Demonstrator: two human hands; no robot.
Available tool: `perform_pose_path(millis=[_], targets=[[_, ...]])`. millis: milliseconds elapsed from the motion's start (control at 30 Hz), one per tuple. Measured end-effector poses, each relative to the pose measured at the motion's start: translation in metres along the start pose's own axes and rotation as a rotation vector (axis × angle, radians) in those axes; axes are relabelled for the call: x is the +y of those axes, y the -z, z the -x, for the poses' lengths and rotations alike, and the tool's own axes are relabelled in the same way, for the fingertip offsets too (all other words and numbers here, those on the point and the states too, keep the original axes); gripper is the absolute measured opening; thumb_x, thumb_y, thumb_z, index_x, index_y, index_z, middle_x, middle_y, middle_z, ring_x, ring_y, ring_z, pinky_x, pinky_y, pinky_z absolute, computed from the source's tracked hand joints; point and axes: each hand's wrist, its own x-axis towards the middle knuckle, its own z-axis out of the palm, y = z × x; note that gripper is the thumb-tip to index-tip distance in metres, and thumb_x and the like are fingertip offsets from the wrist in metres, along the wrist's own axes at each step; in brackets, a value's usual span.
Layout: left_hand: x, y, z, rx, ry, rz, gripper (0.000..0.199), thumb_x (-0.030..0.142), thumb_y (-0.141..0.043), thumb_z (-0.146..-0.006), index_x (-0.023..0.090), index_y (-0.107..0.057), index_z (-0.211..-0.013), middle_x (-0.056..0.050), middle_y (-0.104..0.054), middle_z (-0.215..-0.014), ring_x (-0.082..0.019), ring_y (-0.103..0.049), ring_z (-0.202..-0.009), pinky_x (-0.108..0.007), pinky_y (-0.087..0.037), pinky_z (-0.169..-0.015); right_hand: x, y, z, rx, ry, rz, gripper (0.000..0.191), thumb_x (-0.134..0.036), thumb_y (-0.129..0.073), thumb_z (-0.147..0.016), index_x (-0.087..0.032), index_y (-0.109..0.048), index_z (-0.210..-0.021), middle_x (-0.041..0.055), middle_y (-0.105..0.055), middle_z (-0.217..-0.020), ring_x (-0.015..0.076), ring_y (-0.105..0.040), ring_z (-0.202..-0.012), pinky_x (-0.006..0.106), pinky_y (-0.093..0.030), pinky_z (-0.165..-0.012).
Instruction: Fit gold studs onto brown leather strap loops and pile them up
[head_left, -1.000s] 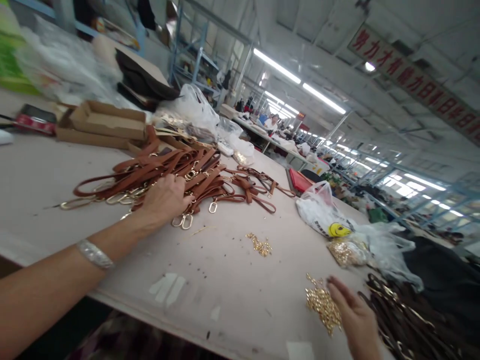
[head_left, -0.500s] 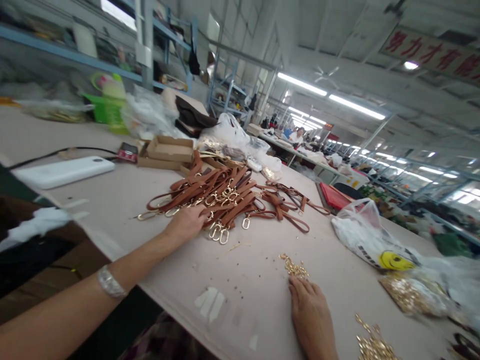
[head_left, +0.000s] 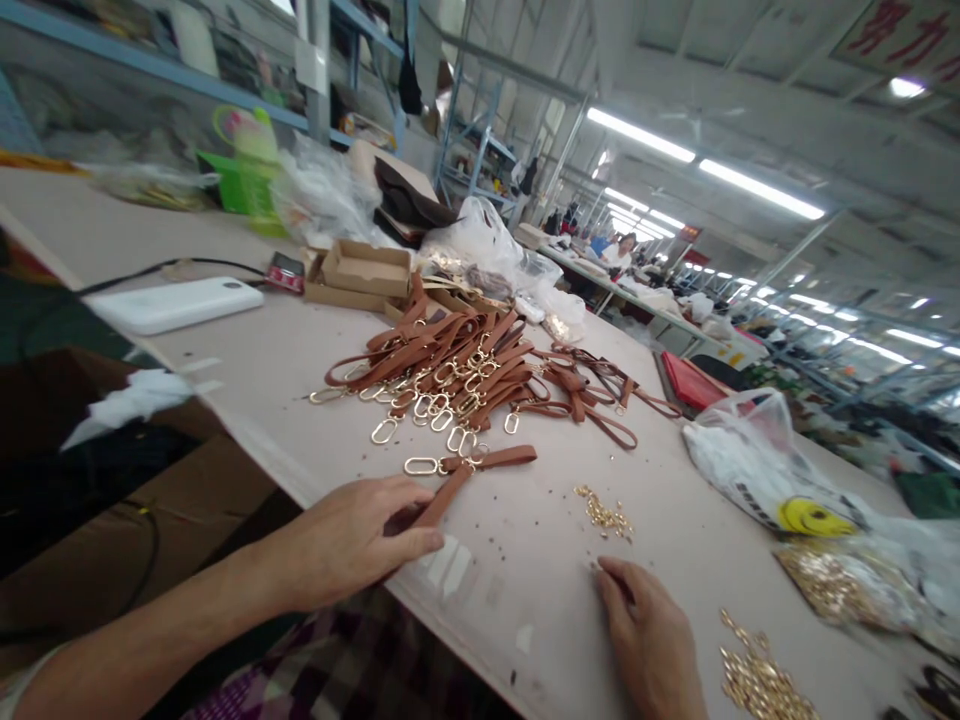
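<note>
My left hand [head_left: 367, 535] is closed around a brown leather strap [head_left: 452, 497] near the table's front edge. The strap's looped end and an oval gold ring [head_left: 423, 466] lie on the tabletop beyond my fingers. Behind it spreads a heap of similar brown straps [head_left: 450, 350] with gold rings and clasps. My right hand [head_left: 651, 630] has thumb and forefinger pinched together just in front of a small pile of gold metal pieces [head_left: 606, 514]. Whatever sits at those fingertips is too small to name. A second pile of gold pieces [head_left: 761, 670] lies to its right.
On the right are a plastic bag with a yellow smiley [head_left: 814, 516] and a clear bag of gold parts [head_left: 825, 580]. Cardboard trays [head_left: 366, 268], a white power bank [head_left: 180, 304] and a green bottle [head_left: 259, 170] stand at the back left. A person [head_left: 621, 252] is far off.
My left hand has drawn one strap from the heap toward the front edge. My right hand has come back off the gold pieces, its fingers now pinched. The view has shifted slightly.
</note>
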Motion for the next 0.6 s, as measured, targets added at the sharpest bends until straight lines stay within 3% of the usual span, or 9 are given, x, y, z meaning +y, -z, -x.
perform_pose_path(millis=[100, 200, 300, 500, 600], targets=[[-0.004, 0.000, -0.016, 0.038, -0.131, -0.213, 0.026, 0.030, -0.048, -0.094, 0.024, -0.073, -0.098, -0.005, -0.072, -0.095, -0.023, -0.067, -0.088, -0.034, -0.051, -0.080, -0.003, 0.004, 0.003, 0.009, -0.054, -0.092, 0.035, -0.051, -0.052, -0.089, -0.025, -0.074, -0.095, 0.0061, -0.075, -0.099, 0.0258, -0.069, -0.093, 0.040, -0.053, -0.087], [-0.017, -0.002, -0.044, 0.089, -0.401, -0.375, 0.043, 0.007, -0.044, -0.090, 0.027, -0.065, -0.121, -0.008, -0.065, -0.126, -0.024, -0.060, -0.114, -0.038, -0.048, -0.097, -0.008, 0.009, 0.007, 0.041, -0.137, -0.204, 0.036, -0.054, -0.056, -0.085, -0.025, -0.075, -0.093, 0.0054, -0.076, -0.095, 0.0248, -0.070, -0.087, 0.036, -0.055, -0.081], [-0.027, -0.005, -0.069, 0.026, -0.609, -0.423, 0.044, 0.002, -0.048, -0.089, 0.028, -0.066, -0.119, -0.007, -0.057, -0.140, -0.026, -0.048, -0.131, -0.043, -0.040, -0.110, -0.012, 0.013, 0.011, 0.037, -0.173, -0.326, 0.034, -0.054, -0.060, -0.083, -0.025, -0.076, -0.091, 0.0050, -0.075, -0.094, 0.0239, -0.069, -0.088, 0.032, -0.055, -0.079], [-0.030, -0.008, -0.096, -0.011, -0.654, -0.357, 0.024, 0.012, -0.052, -0.093, 0.023, -0.072, -0.093, -0.007, -0.061, -0.136, -0.025, -0.045, -0.136, -0.043, -0.036, -0.114, -0.019, 0.012, 0.020, 0.020, -0.347, -0.447, 0.040, -0.058, -0.066, -0.076, -0.022, -0.077, -0.089, 0.0075, -0.075, -0.094, 0.0283, -0.067, -0.092, 0.036, -0.053, -0.084], [-0.017, -0.003, -0.092, 0.005, -0.537, -0.152, 0.015, 0.019, -0.055, -0.091, 0.021, -0.070, -0.092, -0.009, -0.066, -0.125, -0.025, -0.052, -0.127, -0.044, -0.037, -0.112, -0.022, 0.012, 0.023, 0.013, -0.427, -0.521, 0.042, -0.057, -0.069, -0.075, -0.020, -0.077, -0.092, 0.0053, -0.073, -0.082, 0.0261, -0.066, -0.084, 0.035, -0.053, -0.078]])
